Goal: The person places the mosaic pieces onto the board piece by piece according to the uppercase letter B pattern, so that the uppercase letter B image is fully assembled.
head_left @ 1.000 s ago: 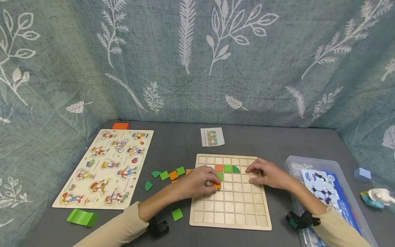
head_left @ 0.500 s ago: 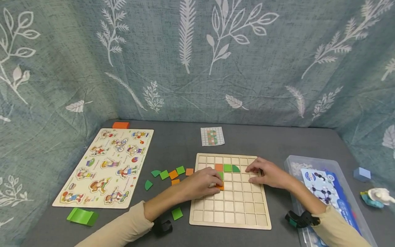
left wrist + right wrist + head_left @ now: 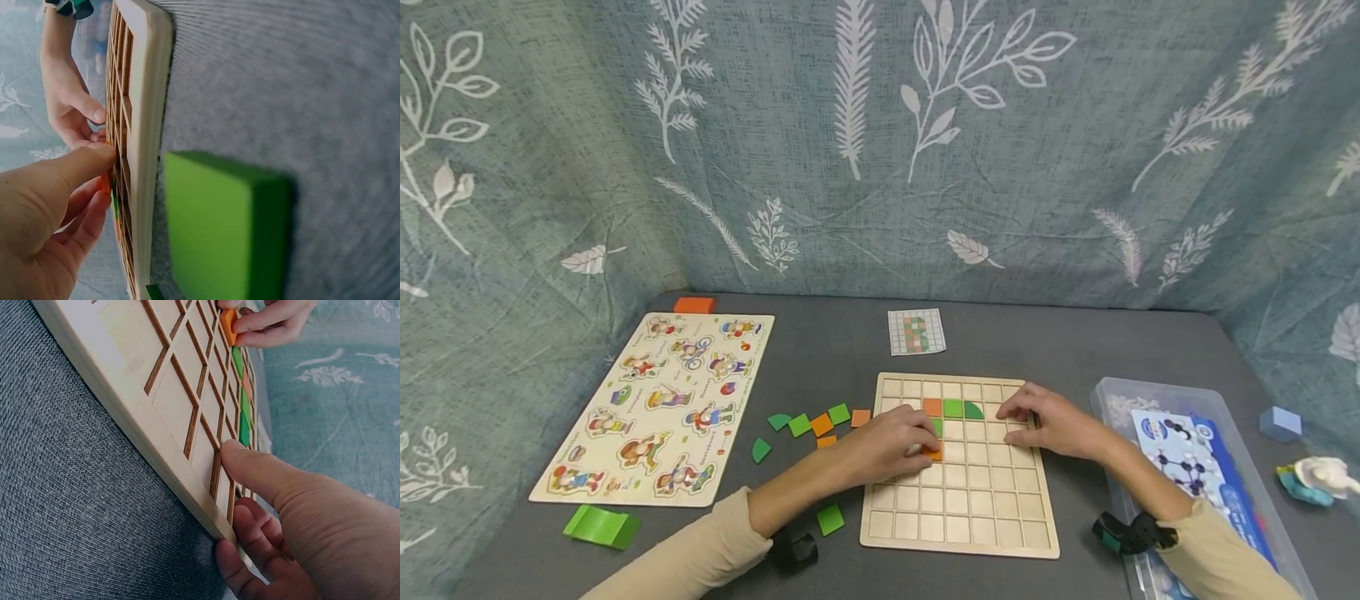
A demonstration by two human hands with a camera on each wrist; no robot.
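In the head view a wooden grid board lies in the middle of the table. My left hand is over its left part, thumb and fingers pinching an orange square tile. That tile stands right at the grid, below a light green square. An orange-red square, another green square and a dark green quarter-round tile form a row above. My right hand grips the board's right side. In the right wrist view its thumb presses the grid while other fingers curl at the edge.
Loose green and orange tiles lie left of the board, with one green square nearer. A pattern card is behind. A picture puzzle board lies left; a clear plastic box stands right, under my right forearm.
My left hand has shifted slightly to the right with the orange tile, which now sits lower over the grid below the green square. My right hand has stayed put.
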